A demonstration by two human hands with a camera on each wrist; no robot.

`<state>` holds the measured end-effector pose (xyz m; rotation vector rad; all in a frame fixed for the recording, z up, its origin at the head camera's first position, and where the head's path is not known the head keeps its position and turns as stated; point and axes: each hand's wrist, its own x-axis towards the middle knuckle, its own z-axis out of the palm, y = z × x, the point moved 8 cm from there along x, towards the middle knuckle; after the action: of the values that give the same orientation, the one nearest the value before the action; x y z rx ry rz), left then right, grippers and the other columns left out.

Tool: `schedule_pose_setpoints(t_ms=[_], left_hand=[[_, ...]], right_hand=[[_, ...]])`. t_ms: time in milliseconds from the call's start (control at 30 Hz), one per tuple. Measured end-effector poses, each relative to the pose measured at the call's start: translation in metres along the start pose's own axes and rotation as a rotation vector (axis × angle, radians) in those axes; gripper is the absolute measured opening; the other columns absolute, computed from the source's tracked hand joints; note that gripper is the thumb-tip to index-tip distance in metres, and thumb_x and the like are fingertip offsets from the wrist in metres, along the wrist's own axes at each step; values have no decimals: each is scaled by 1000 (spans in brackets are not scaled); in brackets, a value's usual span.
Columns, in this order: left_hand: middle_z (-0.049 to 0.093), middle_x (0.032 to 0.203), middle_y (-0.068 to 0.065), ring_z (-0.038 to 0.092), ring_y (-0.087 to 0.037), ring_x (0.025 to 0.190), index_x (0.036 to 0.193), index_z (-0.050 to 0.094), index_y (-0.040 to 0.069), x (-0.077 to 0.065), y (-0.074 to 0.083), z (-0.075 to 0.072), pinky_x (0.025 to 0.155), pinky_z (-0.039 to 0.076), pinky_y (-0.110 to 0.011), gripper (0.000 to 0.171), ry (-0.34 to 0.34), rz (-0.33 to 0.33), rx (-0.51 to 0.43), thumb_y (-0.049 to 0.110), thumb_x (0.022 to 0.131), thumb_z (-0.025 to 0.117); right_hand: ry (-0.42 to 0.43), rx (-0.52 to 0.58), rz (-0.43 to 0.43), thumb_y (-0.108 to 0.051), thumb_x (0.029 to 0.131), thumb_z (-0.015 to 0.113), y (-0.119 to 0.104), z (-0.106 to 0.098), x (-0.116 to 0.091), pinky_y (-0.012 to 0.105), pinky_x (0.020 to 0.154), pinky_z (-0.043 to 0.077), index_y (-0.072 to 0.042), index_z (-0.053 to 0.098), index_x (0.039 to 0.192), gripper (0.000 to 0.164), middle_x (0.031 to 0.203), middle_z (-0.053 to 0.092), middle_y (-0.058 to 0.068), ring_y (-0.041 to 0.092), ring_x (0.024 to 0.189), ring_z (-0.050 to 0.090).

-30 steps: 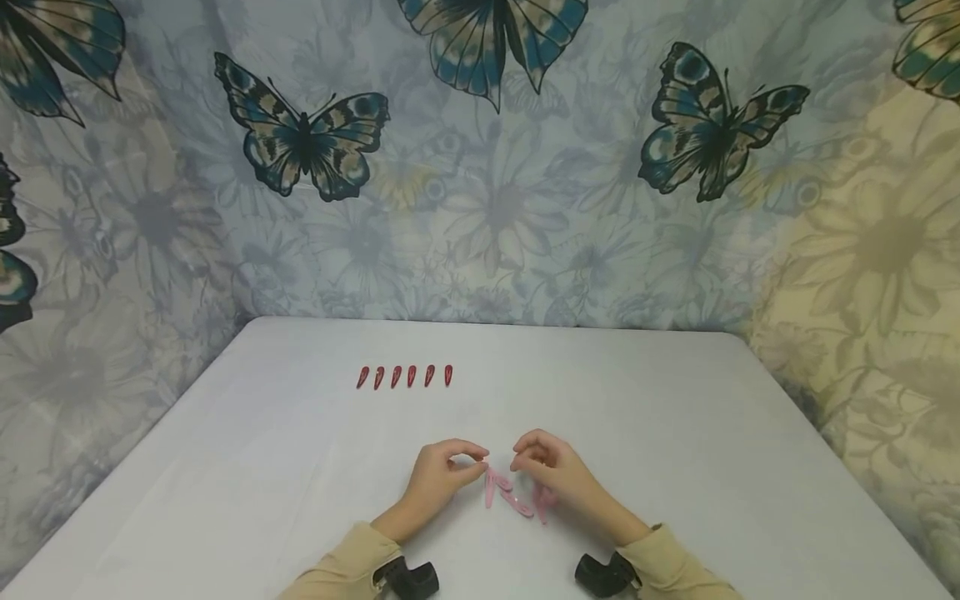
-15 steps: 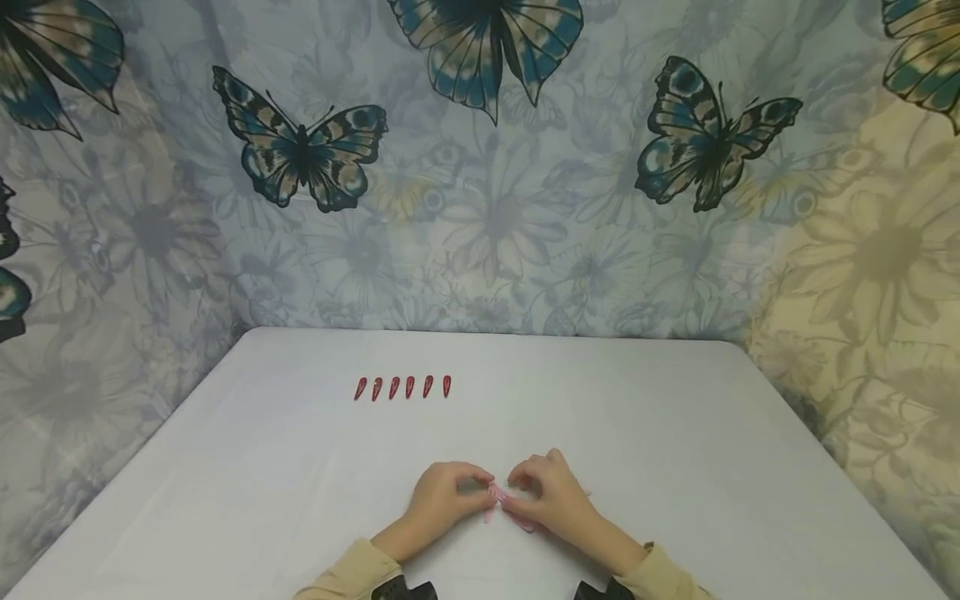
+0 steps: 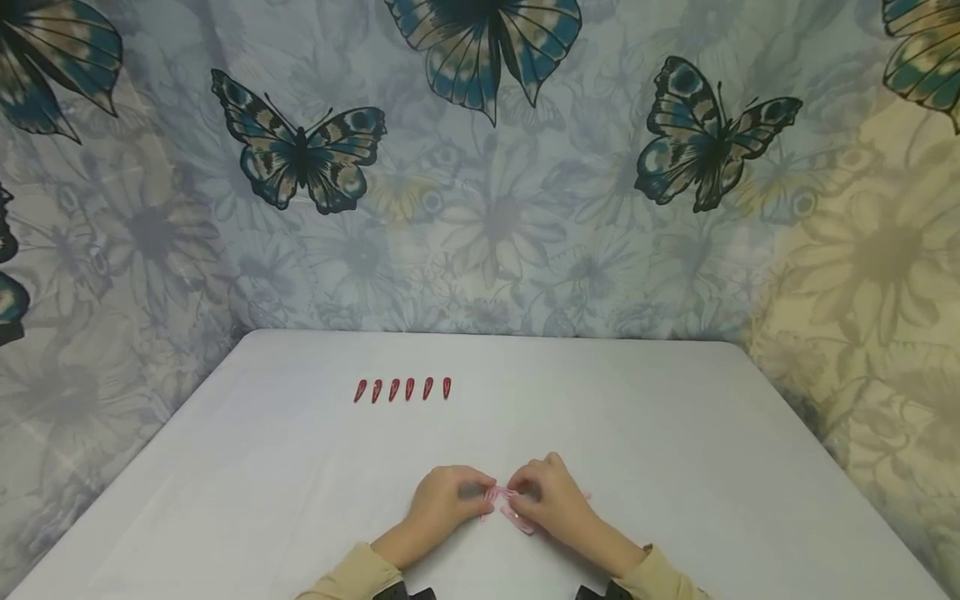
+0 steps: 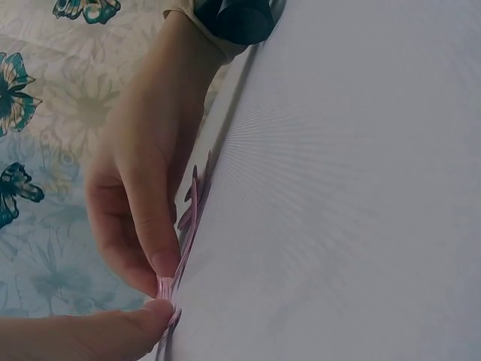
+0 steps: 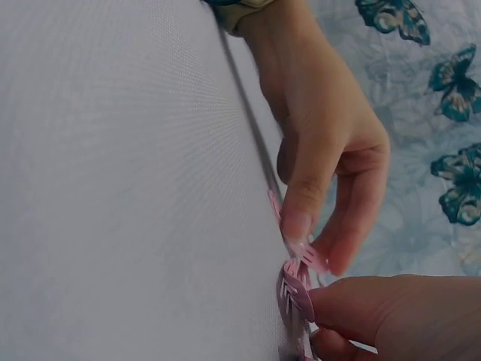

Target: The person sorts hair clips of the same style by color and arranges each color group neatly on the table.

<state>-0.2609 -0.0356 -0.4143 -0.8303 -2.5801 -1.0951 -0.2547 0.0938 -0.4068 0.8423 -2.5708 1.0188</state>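
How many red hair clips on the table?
6. The red hair clips lie in one side-by-side row on the table, toward its far left, well beyond both hands; none looks hidden. The pink clips under the hands are not counted.

White table point(image 3: 675, 433) before pale floral cloth walls point(image 3: 510, 225) with blue butterflies point(image 3: 300, 154).

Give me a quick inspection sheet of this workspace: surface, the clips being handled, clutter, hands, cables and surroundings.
Surface: white table, flat and matte.
Job's things: pink hair clips in a small cluster between both hands, low on the table.
Clutter: six red hair clips in a neat row farther back, to the left.
Hands: left hand and right hand both pinch pink clips with curled fingers.
Cables: nothing seen.
Surroundings: butterfly-print fabric behind and at the sides.
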Motion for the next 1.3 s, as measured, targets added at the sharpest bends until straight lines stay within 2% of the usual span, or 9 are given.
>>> schedule_pose_setpoints(t_ms=[200, 367, 467, 600, 767, 900, 1167, 1300], left_hand=[[63, 84, 11, 59, -9, 85, 83, 71, 16, -2, -2, 4, 76, 44, -27, 17, -8, -8, -106, 11, 67, 77], [62, 78, 12, 57, -4, 76, 78, 70, 15, 1, -1, -1, 69, 44, -24, 13, 30, 22, -106, 7, 69, 75], [61, 76, 13, 57, -4, 76, 77, 70, 14, 2, -3, -2, 70, 44, -24, 10, 25, 7, -109, 6, 71, 73], [62, 78, 12, 57, -5, 78, 79, 71, 14, 1, -3, 0, 71, 45, -25, 10, 2, -9, -113, 6, 73, 70], [61, 80, 13, 56, -5, 79, 84, 71, 14, 0, -4, 5, 71, 44, -24, 12, -39, -28, -94, 11, 72, 72], [61, 83, 12, 56, -5, 80, 87, 71, 12, 0, -3, 5, 70, 44, -24, 16, -32, -11, -74, 9, 71, 72], [62, 82, 10, 57, -6, 82, 79, 71, 12, 0, -3, 4, 73, 44, -24, 8, -19, 3, -109, 11, 72, 74], [62, 80, 10, 57, -5, 80, 77, 71, 12, 0, -2, 2, 73, 44, -23, 8, 0, 31, -127, 8, 71, 74]], right_hand=[[-41, 20, 41, 0, 72, 69, 7, 2, -3, 22, 56, 32, -8, 68, 80, 12, 71, 59, -10, 7, 64, 34], [11, 32, -37, 5, 72, 66, 3, -4, 3, 22, 56, 29, -9, 71, 80, 17, 75, 63, -5, 6, 63, 33], [44, 37, -85, 7, 70, 63, 0, -7, 5, 21, 55, 28, -10, 72, 78, 21, 73, 61, -6, 5, 63, 32], [56, 51, -101, 9, 68, 60, 0, -7, 3, 21, 55, 29, -11, 70, 76, 24, 73, 60, -7, 5, 63, 32], [48, 50, -66, 7, 72, 63, 3, -8, 0, 23, 57, 33, -13, 61, 78, 21, 76, 59, -8, 8, 66, 35], [28, 51, -53, 5, 73, 66, 4, -7, -1, 25, 59, 33, -15, 56, 76, 22, 76, 58, -10, 10, 69, 36], [26, 41, -17, 5, 73, 66, 8, -6, -2, 24, 58, 34, -14, 63, 73, 19, 76, 58, -8, 7, 68, 35], [31, 33, -37, 6, 73, 65, 5, -6, 0, 23, 57, 34, -12, 68, 76, 18, 78, 62, -5, 7, 67, 37]])
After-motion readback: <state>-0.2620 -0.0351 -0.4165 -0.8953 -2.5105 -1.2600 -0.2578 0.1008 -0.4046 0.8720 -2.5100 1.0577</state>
